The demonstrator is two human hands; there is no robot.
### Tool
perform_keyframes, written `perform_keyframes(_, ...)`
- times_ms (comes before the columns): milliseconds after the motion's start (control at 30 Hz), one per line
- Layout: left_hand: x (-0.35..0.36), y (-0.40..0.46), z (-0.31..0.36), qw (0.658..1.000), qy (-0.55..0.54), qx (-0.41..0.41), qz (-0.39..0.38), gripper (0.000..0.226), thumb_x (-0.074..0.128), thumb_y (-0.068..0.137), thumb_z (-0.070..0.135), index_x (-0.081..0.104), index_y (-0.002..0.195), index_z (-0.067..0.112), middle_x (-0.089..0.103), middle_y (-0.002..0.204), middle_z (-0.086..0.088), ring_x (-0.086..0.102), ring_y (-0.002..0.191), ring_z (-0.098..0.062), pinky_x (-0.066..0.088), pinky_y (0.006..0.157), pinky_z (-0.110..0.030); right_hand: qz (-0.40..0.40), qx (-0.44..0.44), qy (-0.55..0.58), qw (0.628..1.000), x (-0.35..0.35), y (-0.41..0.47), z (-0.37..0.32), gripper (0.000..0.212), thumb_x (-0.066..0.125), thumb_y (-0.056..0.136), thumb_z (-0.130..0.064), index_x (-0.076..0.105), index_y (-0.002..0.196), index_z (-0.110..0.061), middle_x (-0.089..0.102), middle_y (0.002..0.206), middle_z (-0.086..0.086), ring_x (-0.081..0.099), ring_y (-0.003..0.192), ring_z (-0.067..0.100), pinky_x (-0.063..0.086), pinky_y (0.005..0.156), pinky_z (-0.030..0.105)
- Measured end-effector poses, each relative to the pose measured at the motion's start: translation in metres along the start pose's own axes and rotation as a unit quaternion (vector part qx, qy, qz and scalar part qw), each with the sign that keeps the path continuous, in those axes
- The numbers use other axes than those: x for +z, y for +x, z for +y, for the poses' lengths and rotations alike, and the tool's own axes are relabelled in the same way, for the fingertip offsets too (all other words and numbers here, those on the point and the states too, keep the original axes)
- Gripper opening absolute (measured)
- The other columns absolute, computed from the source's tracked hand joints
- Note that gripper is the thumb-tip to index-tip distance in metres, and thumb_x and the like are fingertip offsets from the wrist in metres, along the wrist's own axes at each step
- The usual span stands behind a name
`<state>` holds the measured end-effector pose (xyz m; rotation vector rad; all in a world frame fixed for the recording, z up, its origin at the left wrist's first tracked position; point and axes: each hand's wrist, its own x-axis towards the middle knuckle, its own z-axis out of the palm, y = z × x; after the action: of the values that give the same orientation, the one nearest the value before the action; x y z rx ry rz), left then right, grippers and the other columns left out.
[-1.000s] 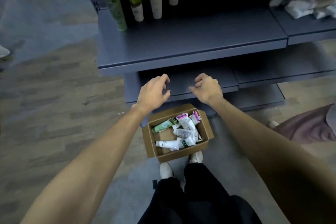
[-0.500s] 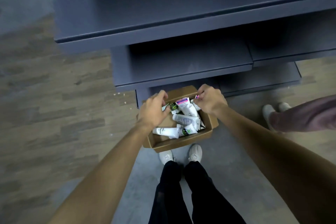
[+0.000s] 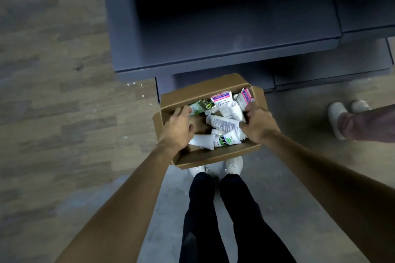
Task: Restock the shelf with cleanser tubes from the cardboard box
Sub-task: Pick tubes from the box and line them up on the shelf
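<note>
My left hand [image 3: 178, 129] reaches into the cardboard box [image 3: 205, 157] with its fingers loosely curled over the left side of the pile, fingertips near the green tube [image 3: 197, 106]; I cannot tell whether it holds anything yet. My right hand [image 3: 257, 125] is curled down onto the right side of the pile, against the white tubes, and its fingers seem to be closing round one, though the tube itself is covered by the hand, so I cannot say so for certain. The cleanser tubes lie loose and crossed in the box: a pink-capped tube marked "Facial" [image 3: 224, 105] near the far wall, a white tube with small print [image 3: 224, 123] in the middle, a white and green one [image 3: 227, 140] nearer me, and a pink-striped one [image 3: 245, 97] in the far right corner. The box sits on the floor just in front of my shoes [image 3: 234, 165], at the foot of the dark shelf unit [image 3: 224, 49]. I judge the restocking barely under way here: the box looks well filled, and the shelf boards in view carry no tubes. The upper shelves are cut off, so I cannot see what is stocked above. The shelf's depth is lost in shadow. At the right edge, another person's shoes [image 3: 337, 113] and a trouser leg show, partly cut off.
</note>
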<state>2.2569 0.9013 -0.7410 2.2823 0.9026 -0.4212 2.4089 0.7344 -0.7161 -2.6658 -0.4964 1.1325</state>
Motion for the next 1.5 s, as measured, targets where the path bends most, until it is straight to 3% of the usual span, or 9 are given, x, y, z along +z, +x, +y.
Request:
perform_keyframes(233, 0.039, 0.037, -0.024, 0.998, 0.025, -0.029, -0.04, 0.056, 0.063, 0.087, 0.014, 0.039, 0.137, 0.012, 0.047, 0.13, -0.01, 0.051, 0.122, -0.032, 0.041, 0.101, -0.041, -0.031, 0.04, -0.011, 0.999, 0.05, 0.022, 0.03, 0.036, 0.058, 0.09, -0.016, 0.046, 0.123, -0.01, 0.056, 0.128, 0.015, 0.054, 0.116, 0.034, 0.045, 0.09, 0.036)
perform_keyframes(400, 0.064, 0.059, -0.04, 0.99, 0.11, -0.024, -0.081, 0.084, 0.063, 0.087, 0.02, 0.012, 0.153, 0.009, 0.03, 0.151, -0.009, 0.03, 0.14, -0.03, 0.026, 0.118, -0.039, 0.01, 0.066, 0.024, 0.997, 0.071, 0.031, 0.039, 0.027, 0.045, 0.092, -0.004, 0.047, 0.119, -0.006, 0.058, 0.121, 0.018, 0.055, 0.111, 0.035, 0.045, 0.086, 0.038)
perform_keyframes(567, 0.084, 0.072, -0.046, 0.986, 0.165, 0.023, -0.021, 0.07, 0.061, 0.082, 0.007, 0.029, 0.145, 0.01, 0.038, 0.13, -0.009, 0.042, 0.114, -0.029, 0.036, 0.106, -0.037, 0.011, 0.066, 0.04, 0.997, 0.087, 0.039, 0.049, 0.029, 0.045, 0.092, -0.002, 0.046, 0.12, -0.007, 0.06, 0.119, 0.017, 0.055, 0.111, 0.034, 0.047, 0.09, 0.042)
perform_keyframes(733, 0.097, 0.082, -0.048, 0.977, 0.212, 0.01, -0.033, 0.053, 0.066, 0.081, 0.001, 0.043, 0.127, 0.013, 0.041, 0.122, -0.009, 0.047, 0.112, -0.03, 0.047, 0.092, -0.041, 0.053, -0.03, 0.071, 0.996, 0.095, 0.045, 0.06, 0.043, 0.046, 0.09, 0.003, 0.042, 0.124, -0.022, 0.057, 0.12, 0.007, 0.058, 0.104, 0.027, 0.047, 0.083, 0.039)
perform_keyframes(900, 0.108, 0.084, -0.051, 0.958, 0.279, 0.045, -0.044, 0.05, 0.063, 0.083, 0.002, 0.044, 0.128, 0.014, 0.051, 0.125, -0.007, 0.054, 0.115, -0.028, 0.049, 0.085, -0.039, 0.003, -0.134, -0.02, 0.991, 0.093, 0.049, 0.072, 0.051, 0.055, 0.083, 0.01, 0.057, 0.119, -0.025, 0.036, 0.139, -0.004, 0.06, 0.104, 0.021, 0.05, 0.077, 0.028)
perform_keyframes(1033, 0.12, 0.081, -0.053, 0.951, 0.285, 0.073, -0.093, 0.051, 0.052, 0.084, -0.003, 0.046, 0.131, 0.017, 0.048, 0.134, -0.003, 0.046, 0.124, -0.024, 0.046, 0.09, -0.038, -0.041, -0.189, -0.073, 0.978, 0.09, 0.057, 0.079, 0.051, 0.06, 0.083, 0.006, 0.059, 0.126, -0.021, 0.028, 0.151, -0.007, 0.053, 0.125, 0.019, 0.05, 0.095, 0.027)
perform_keyframes(1233, 0.127, 0.088, -0.053, 0.916, 0.371, 0.122, -0.088, 0.045, 0.055, 0.086, 0.0, 0.049, 0.128, 0.017, 0.048, 0.137, -0.004, 0.049, 0.125, -0.023, 0.041, 0.098, -0.032, -0.067, -0.281, -0.172, 0.942, 0.077, 0.077, 0.075, 0.054, 0.064, 0.084, 0.003, 0.054, 0.128, -0.027, 0.015, 0.157, -0.009, 0.055, 0.12, 0.025, 0.051, 0.087, 0.028)
perform_keyframes(1333, 0.125, 0.09, -0.05, 0.902, 0.405, 0.114, -0.102, 0.043, 0.058, 0.087, 0.002, 0.048, 0.127, 0.015, 0.051, 0.132, -0.005, 0.053, 0.12, -0.024, 0.044, 0.087, -0.03, -0.045, -0.342, -0.143, 0.928, 0.075, 0.091, 0.066, 0.048, 0.066, 0.083, 0.004, 0.062, 0.121, -0.025, 0.032, 0.148, -0.001, 0.063, 0.102, 0.023, 0.054, 0.08, 0.031)
perform_keyframes(1500, 0.115, 0.087, -0.05, 0.912, 0.386, 0.084, -0.11, 0.027, 0.052, 0.091, 0.007, 0.056, 0.116, 0.016, 0.057, 0.12, -0.002, 0.062, 0.108, -0.026, 0.041, 0.074, -0.031, 0.002, -0.403, -0.138, 0.905, 0.068, 0.099, 0.031, 0.025, 0.066, 0.092, -0.021, 0.069, 0.116, -0.021, 0.051, 0.136, -0.001, 0.061, 0.108, 0.021, 0.055, 0.077, 0.037)
